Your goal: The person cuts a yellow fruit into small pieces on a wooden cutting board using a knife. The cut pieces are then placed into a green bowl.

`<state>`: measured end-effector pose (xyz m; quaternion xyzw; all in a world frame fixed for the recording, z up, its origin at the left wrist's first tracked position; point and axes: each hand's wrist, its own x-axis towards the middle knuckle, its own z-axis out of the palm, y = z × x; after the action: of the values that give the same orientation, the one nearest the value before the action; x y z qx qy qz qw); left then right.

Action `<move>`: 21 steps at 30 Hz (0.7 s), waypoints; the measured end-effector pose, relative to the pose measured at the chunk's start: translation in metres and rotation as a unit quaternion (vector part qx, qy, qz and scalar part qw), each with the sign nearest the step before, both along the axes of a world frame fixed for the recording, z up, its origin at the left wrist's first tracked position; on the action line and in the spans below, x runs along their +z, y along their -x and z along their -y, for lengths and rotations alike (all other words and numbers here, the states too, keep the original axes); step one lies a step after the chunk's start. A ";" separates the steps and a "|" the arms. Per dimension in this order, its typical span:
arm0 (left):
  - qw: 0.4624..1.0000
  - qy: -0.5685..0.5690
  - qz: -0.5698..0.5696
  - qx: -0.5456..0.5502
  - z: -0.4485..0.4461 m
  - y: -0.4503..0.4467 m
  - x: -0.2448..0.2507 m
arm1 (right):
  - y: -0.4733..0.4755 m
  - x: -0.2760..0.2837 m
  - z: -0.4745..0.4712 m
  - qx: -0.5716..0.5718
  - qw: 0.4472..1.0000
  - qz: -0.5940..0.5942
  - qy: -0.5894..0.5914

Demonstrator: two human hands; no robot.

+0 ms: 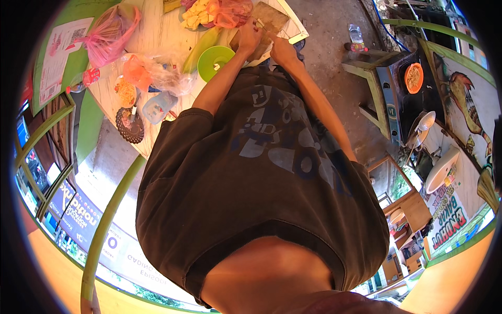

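Both hands are at the top of the head view, over a worn wooden cutting board (pixel 271 17) at the table's edge. My left hand (pixel 250 38) has its fingers bent at the board; whether it holds a small piece is too small to tell. My right hand (pixel 283 51) is close beside it, with a thin object, perhaps a knife, between the two hands; its grip is partly hidden. A green plastic bowl (pixel 208 64) with small pale pieces in it stands beside my left forearm. Behind it lies a long green husk or leaf (pixel 204 45). Pale cut pieces (pixel 197 15) lie beside an orange plastic bag (pixel 231 11).
On the table (pixel 151 23) are a pink plastic bag (pixel 111 37), clear bags (pixel 170 74), a plastic container (pixel 159 106), shredded food (pixel 125 92) and a brown woven-edged plate (pixel 130 127). At right, an orange bowl (pixel 413 78) sits by a stove (pixel 388 106).
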<state>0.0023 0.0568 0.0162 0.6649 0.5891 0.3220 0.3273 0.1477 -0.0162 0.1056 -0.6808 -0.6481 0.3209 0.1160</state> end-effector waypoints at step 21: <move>0.999 0.023 0.020 0.011 -0.001 0.002 -0.006 | -0.021 0.027 0.012 0.024 0.999 -0.026 -0.005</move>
<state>0.0004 0.0575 0.0106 0.6438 0.5974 0.3250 0.3508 0.1691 -0.0285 0.1331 -0.6560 -0.6624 0.3382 0.1289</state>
